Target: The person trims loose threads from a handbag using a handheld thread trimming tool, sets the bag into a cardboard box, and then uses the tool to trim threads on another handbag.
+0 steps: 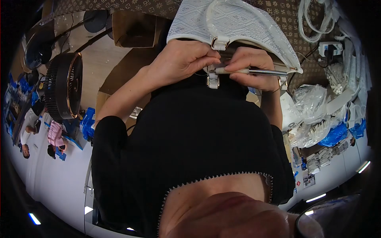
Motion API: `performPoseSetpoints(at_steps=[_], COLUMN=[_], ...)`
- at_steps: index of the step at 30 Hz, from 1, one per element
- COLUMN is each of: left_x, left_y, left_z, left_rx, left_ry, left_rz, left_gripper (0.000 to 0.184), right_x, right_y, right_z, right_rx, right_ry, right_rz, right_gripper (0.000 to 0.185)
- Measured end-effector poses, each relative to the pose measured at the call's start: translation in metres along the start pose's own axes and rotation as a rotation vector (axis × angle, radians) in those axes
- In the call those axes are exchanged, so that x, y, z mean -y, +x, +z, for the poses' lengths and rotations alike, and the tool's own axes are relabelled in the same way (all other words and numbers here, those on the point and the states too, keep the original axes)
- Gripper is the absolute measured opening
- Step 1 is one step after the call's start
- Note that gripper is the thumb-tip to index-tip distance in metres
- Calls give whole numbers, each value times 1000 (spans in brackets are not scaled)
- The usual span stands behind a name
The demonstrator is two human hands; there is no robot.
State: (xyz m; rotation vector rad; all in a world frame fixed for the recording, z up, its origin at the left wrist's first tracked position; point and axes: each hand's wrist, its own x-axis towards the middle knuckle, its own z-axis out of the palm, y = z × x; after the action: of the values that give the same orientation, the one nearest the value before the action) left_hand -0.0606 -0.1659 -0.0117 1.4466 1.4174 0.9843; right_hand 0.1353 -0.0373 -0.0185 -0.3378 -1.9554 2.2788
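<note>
Right hand (252, 61) grips the slim tool (268, 72), long axis 3-to-9 o'clock, light end toward the left hand (180, 59), pinched, contents indeterminable. White bag (190, 23): 12 o'clock from both hands.

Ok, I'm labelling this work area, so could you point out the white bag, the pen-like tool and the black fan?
White bag (242, 27): head view, on its patterned panel.
Pen-like tool (265, 71): head view, on its metal shaft.
Black fan (63, 85): head view, on the side of its housing.

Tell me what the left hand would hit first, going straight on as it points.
The left hand would probably meet the right hand first, though the depth between them is unclear.
</note>
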Motion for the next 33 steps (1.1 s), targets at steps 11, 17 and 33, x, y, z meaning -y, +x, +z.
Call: performPoseSetpoints(at_steps=[11,17,33], left_x=[-1,-1,-3], left_y=[0,0,-6], left_z=[0,2,-15], left_rx=[13,3,13], left_ry=[20,9,-32], left_rz=[-5,-20,-51], left_gripper=[15,16,15], right_x=[0,-3,-7], right_y=[-1,-1,-3], right_z=[0,0,-2], right_rx=[9,-7,-71], right_ry=[11,9,67], right_rz=[32,-7,-97], right_gripper=[21,18,16])
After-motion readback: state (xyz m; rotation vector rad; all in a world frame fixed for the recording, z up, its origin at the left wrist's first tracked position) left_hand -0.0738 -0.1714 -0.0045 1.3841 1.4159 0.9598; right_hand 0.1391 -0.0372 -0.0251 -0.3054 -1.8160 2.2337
